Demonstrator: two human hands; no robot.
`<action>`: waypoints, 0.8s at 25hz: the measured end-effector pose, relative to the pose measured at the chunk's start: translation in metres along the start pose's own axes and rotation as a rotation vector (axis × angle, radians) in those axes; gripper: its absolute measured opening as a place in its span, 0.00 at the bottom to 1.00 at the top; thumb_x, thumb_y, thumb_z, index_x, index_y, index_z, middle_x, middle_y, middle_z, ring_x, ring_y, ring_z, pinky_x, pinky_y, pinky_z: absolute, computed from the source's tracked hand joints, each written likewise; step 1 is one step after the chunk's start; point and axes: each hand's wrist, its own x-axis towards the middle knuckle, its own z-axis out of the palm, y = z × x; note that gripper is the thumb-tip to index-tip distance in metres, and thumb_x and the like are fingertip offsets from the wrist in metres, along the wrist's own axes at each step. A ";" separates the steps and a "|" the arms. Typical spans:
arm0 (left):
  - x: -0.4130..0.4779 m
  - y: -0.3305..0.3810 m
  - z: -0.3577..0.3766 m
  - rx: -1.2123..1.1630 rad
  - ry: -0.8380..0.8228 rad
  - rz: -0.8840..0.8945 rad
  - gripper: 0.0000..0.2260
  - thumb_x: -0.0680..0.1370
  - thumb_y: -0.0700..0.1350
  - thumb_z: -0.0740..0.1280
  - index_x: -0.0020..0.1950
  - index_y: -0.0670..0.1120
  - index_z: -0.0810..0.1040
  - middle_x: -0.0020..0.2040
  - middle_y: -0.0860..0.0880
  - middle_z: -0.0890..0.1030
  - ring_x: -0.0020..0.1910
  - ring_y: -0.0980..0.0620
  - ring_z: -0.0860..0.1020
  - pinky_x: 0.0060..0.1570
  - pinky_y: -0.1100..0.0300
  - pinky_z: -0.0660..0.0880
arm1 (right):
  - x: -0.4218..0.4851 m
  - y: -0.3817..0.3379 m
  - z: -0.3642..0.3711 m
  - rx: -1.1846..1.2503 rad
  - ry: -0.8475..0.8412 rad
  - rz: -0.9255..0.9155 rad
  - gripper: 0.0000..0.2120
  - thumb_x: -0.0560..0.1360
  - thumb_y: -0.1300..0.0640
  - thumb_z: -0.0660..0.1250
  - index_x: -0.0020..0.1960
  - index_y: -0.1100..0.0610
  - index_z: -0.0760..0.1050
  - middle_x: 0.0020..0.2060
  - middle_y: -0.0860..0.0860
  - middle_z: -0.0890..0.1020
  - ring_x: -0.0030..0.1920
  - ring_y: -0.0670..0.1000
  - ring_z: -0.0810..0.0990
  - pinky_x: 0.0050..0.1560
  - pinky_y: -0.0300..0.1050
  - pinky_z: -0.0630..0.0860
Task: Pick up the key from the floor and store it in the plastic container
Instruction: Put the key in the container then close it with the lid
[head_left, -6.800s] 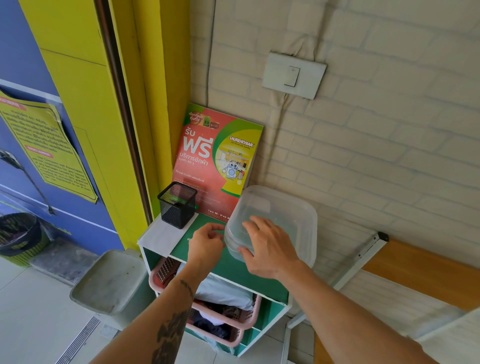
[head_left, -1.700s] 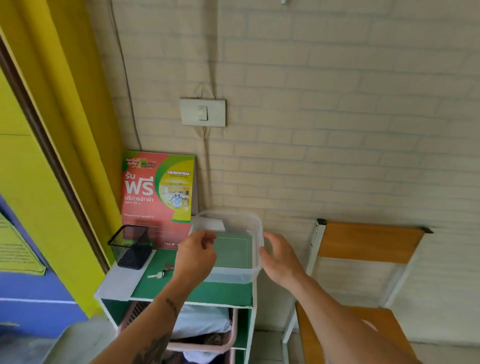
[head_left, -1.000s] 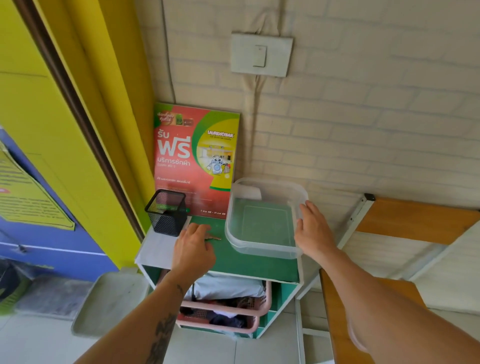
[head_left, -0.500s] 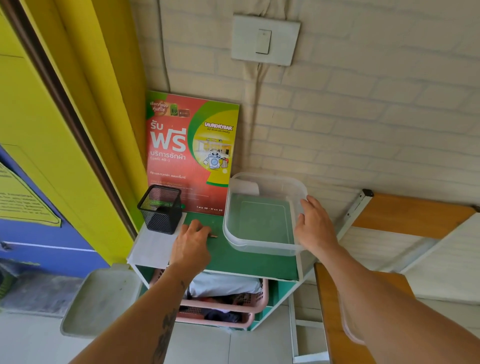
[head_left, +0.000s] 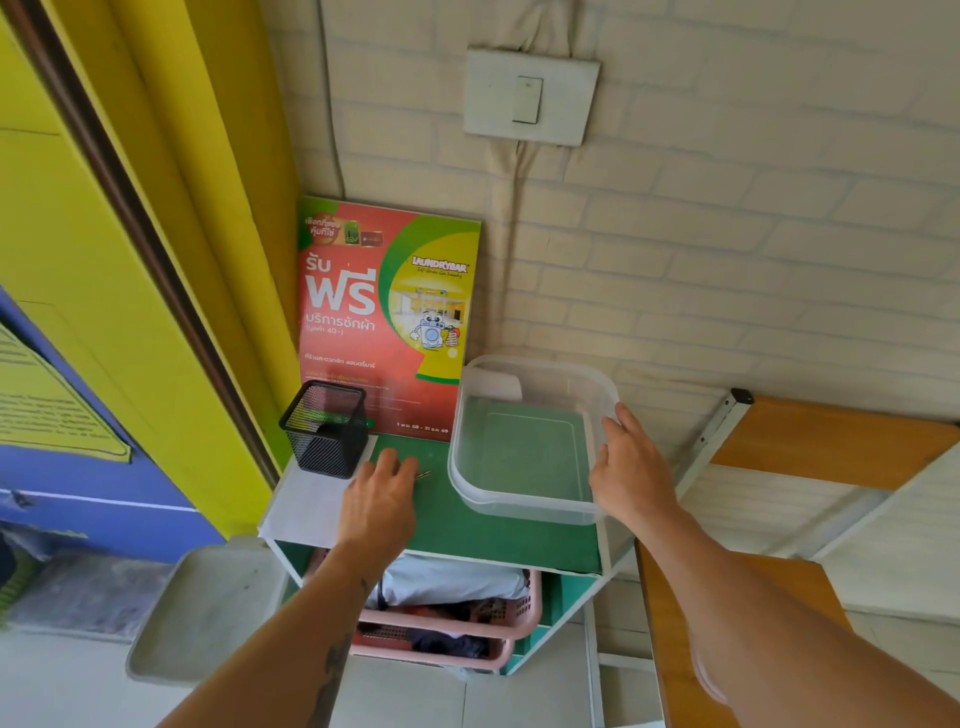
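The left hand (head_left: 378, 506) is laid palm-down on the green shelf top (head_left: 467, 535), fingers loosely together over the key (head_left: 425, 474), only whose tip is seen just past the fingertips. Whether it is gripped cannot be told. The right hand (head_left: 631, 470) is pressed open against the right wall of the lidless clear plastic container (head_left: 524, 441), seen empty. A black mesh pen holder (head_left: 323, 428) stands near the left edge.

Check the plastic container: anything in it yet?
Empty. The green shelf top shows through the plastic container; the key lies outside, by the left hand.
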 end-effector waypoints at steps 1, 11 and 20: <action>-0.001 -0.001 0.001 0.021 -0.006 0.015 0.13 0.74 0.37 0.66 0.58 0.46 0.75 0.51 0.46 0.75 0.45 0.46 0.75 0.47 0.50 0.77 | 0.000 0.000 0.000 -0.005 0.002 -0.003 0.22 0.78 0.63 0.62 0.72 0.60 0.67 0.77 0.54 0.59 0.70 0.58 0.69 0.62 0.54 0.73; 0.018 0.020 -0.030 -0.426 0.227 -0.217 0.12 0.76 0.33 0.61 0.55 0.44 0.77 0.49 0.43 0.72 0.36 0.40 0.75 0.36 0.48 0.76 | -0.002 -0.002 -0.002 0.012 -0.001 -0.006 0.22 0.79 0.61 0.60 0.73 0.58 0.65 0.78 0.54 0.58 0.70 0.58 0.69 0.62 0.53 0.73; 0.057 0.104 -0.063 -0.698 0.249 -0.071 0.11 0.75 0.34 0.59 0.50 0.45 0.78 0.48 0.47 0.75 0.43 0.47 0.75 0.44 0.58 0.70 | -0.004 -0.003 -0.004 0.085 -0.028 -0.003 0.24 0.79 0.61 0.61 0.74 0.59 0.63 0.78 0.53 0.55 0.70 0.57 0.68 0.62 0.50 0.73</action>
